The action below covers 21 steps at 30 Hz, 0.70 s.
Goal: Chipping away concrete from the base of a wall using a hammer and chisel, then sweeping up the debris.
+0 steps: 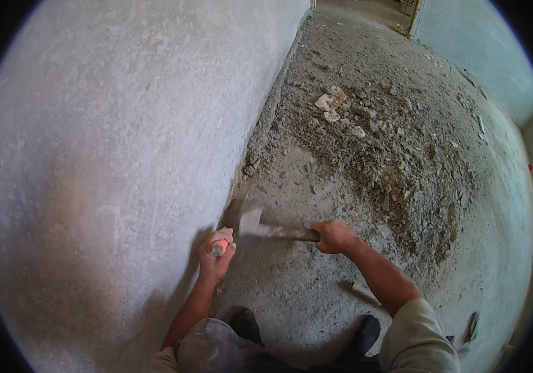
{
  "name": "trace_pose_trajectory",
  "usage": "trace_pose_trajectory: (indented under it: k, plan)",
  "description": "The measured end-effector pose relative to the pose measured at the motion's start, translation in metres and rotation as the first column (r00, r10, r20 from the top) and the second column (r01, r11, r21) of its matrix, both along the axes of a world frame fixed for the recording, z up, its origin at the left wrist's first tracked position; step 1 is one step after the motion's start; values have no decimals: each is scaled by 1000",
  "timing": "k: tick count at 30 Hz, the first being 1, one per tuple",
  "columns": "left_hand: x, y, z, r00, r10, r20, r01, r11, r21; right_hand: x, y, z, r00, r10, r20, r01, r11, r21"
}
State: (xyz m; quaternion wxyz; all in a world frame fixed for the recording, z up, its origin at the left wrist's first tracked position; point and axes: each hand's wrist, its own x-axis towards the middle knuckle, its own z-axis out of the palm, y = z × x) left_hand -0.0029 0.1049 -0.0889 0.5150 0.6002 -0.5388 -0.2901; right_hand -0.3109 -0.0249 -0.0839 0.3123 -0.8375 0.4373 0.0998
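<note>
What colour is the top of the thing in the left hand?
The chisel's top looks orange-red in the left hand, shown in the head view.

Pale grey wall [117,137], grey-brown rubble floor [366,155], orange-tipped chisel [218,247]

Person, own body — bare forearms, left hand [215,253] and right hand [333,236] ungloved. Short pale grey-beige sleeve [419,339] at right upper arm. Grey dust-marked trousers [214,348] over the knee — dark shoes [366,336] below.

Looks like a room that's being renovated: bare grey plaster wall [111,137] running along at 9 o'clock, rubble [391,155] lying across the dusty concrete floor [291,298] toward 1 o'clock.
</note>
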Motion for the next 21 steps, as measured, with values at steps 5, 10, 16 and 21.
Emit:
trace_pose_trajectory:
  k: [5,10,16,21]
  plan:
    - [7,1,-5,990,59,-124,-57,998,17,28,-73,-10,962,136,-235,-167,979,-118]
    - [8,5,6,990,52,-130,-52,999,4,-3,-121,-9,971,-234,-46,222,958,-182]
    - [11,0,-5,976,118,-183,-105,991,81,-66,-80,16,605,-764,225,714,645,272]
    - [13,-6,1,987,97,-126,-89,993,73,-196,-11,92,820,-521,-237,472,850,-234]
